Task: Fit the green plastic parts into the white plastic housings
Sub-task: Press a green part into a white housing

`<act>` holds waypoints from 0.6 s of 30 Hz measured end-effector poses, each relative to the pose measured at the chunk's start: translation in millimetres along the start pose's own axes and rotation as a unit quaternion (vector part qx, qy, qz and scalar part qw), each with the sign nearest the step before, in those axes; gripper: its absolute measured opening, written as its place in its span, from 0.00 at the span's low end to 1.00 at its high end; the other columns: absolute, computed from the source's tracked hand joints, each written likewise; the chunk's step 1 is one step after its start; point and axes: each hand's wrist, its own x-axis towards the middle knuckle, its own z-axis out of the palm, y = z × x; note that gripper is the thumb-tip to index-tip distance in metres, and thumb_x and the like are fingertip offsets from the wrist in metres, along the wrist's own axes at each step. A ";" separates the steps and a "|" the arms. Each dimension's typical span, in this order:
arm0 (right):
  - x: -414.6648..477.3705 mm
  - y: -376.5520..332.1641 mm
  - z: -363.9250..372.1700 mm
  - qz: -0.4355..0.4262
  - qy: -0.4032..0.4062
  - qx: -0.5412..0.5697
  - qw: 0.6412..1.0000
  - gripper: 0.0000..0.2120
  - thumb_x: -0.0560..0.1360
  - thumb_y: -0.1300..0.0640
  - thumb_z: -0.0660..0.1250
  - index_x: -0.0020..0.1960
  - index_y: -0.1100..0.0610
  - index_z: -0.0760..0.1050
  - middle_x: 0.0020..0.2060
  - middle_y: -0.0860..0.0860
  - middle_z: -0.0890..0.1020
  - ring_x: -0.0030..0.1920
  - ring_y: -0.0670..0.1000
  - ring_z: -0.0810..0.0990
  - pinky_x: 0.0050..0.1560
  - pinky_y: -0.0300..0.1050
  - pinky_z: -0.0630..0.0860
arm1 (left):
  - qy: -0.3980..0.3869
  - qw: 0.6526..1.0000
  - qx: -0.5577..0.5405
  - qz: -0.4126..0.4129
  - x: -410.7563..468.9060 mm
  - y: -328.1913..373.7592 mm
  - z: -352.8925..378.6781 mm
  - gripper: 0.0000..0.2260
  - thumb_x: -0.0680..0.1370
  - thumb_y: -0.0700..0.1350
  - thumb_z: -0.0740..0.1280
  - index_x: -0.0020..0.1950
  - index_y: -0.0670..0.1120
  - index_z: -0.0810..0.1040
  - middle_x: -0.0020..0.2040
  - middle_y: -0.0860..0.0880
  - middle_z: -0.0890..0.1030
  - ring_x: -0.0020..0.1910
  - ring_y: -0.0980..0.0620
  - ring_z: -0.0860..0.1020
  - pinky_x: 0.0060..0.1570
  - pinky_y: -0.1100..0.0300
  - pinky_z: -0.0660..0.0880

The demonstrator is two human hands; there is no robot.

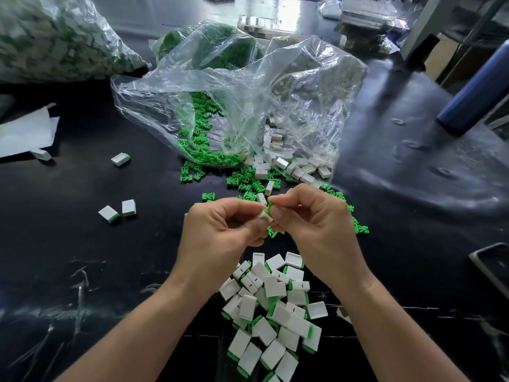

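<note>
hands [220,227] pinch housing [263,216], green part [269,207]

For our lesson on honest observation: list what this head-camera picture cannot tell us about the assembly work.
Head view: how far the green part sits in the white housing; the left hand and right hand cover the joint.
Head view: contents of the top-left bag; blurred.
Head view: upper end of the blue cylinder; cut off by the right edge.
</note>
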 end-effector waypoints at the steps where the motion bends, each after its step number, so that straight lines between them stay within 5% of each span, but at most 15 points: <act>1: -0.1 0.1 0.0 -0.005 0.002 0.014 1.000 0.13 0.70 0.66 0.70 0.38 0.47 0.78 0.32 0.45 0.81 0.35 0.48 0.82 0.38 0.43 0.80 | 0.001 1.000 -0.020 -0.004 0.3 0.1 0.2 0.07 0.64 0.37 0.71 0.35 0.49 0.81 0.28 0.49 0.82 0.27 0.55 0.80 0.29 0.66 0.76; 3: -0.4 -0.5 0.8 -0.011 0.006 0.037 0.999 0.10 0.69 0.63 0.70 0.38 0.48 0.78 0.32 0.44 0.82 0.34 0.46 0.82 0.37 0.40 0.80 | -0.001 0.998 -0.059 -0.013 1.1 -0.2 -0.3 0.05 0.61 0.39 0.70 0.33 0.48 0.82 0.29 0.48 0.82 0.27 0.54 0.80 0.28 0.65 0.76; 12: -1.4 0.3 6.8 0.038 0.011 0.120 0.992 0.04 0.69 0.54 0.69 0.37 0.53 0.81 0.33 0.51 0.81 0.38 0.55 0.80 0.46 0.54 0.80 | 0.014 0.999 -0.003 0.033 1.6 0.1 0.3 0.07 0.62 0.42 0.71 0.39 0.46 0.81 0.34 0.46 0.83 0.32 0.51 0.82 0.34 0.63 0.78; 18: -0.3 -3.4 2.2 0.145 -0.043 0.240 0.959 0.07 0.65 0.51 0.68 0.35 0.55 0.78 0.30 0.49 0.80 0.34 0.47 0.80 0.42 0.40 0.78 | 0.001 0.998 0.036 0.058 -0.8 0.8 0.1 0.05 0.63 0.44 0.72 0.38 0.51 0.81 0.35 0.47 0.83 0.32 0.51 0.81 0.34 0.63 0.79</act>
